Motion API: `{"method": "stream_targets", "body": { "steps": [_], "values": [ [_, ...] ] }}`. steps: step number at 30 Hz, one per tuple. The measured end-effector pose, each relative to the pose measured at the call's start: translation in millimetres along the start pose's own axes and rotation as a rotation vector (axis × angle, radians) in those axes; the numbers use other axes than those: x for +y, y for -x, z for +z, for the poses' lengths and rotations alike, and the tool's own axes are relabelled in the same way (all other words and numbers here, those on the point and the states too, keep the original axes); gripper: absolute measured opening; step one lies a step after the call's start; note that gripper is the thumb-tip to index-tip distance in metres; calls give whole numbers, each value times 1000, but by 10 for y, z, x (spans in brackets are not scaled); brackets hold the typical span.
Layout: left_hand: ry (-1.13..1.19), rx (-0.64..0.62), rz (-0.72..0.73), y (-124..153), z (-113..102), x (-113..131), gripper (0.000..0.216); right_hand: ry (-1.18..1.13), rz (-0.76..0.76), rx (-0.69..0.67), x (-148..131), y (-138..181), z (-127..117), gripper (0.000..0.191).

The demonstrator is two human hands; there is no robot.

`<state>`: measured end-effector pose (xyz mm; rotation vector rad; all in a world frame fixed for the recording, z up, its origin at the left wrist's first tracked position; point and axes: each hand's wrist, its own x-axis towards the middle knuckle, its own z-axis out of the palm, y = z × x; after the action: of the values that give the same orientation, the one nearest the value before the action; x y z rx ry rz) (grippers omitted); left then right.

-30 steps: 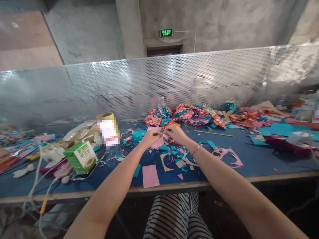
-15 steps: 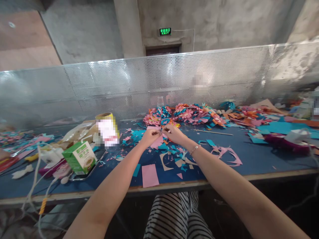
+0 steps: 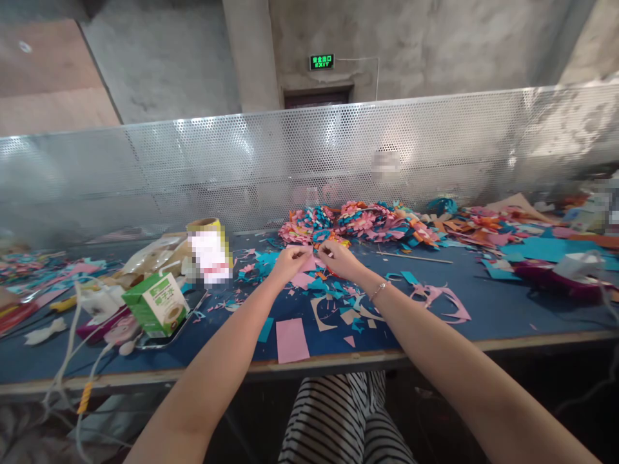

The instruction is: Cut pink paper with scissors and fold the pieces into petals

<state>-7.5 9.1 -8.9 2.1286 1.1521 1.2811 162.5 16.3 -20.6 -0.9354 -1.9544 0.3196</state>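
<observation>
My left hand (image 3: pixel 291 263) is over the middle of the table, thumb and fingers pinched on a small piece of pink paper (image 3: pixel 309 263). Close beside it on the right, my right hand (image 3: pixel 337 259) is closed too, fingertips pinched at the paper's right side. Whatever those fingers hold is too small to make out. Behind both hands lies a heap of paper flowers (image 3: pixel 360 222) in pink, blue and orange. Below them, blue and pink scraps (image 3: pixel 333 287) cover the tabletop. A flat pink sheet (image 3: pixel 292 340) rests near the front edge.
On the left stand a green drink carton (image 3: pixel 157 306), a roll of tape (image 3: pixel 209 248) and a power strip with white cables (image 3: pixel 104 306). A thin stick (image 3: pixel 414 258) and cut-out pink remnants (image 3: pixel 442 301) lie to the right. A perforated metal screen (image 3: pixel 193 167) closes the back.
My hands have drawn slightly apart, and more of the pink paper shows between them. Nothing else on the table has visibly moved.
</observation>
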Motion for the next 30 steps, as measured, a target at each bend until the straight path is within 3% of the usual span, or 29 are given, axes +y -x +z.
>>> {"method": "stream_targets", "body": {
  "steps": [8, 13, 21, 25, 30],
  "values": [
    [163, 94, -174, -23, -5, -67, 31, -124, 71, -173, -67, 42, 45, 24],
    [307, 99, -232, -24, 25, -95, 32, -166, 81, -175, -72, 23, 81, 23],
    [359, 10, -226, 1, 31, 0, 26, -98, 113, -51, -15, 9, 61, 33],
    [387, -85, -209, 39, 47, 62, 28, -127, 104, -68, 13, 2, 81, 28],
    [385, -111, -244, 57, 33, 80, 26, -176, 52, -98, 32, -4, 105, 25]
  ]
}}
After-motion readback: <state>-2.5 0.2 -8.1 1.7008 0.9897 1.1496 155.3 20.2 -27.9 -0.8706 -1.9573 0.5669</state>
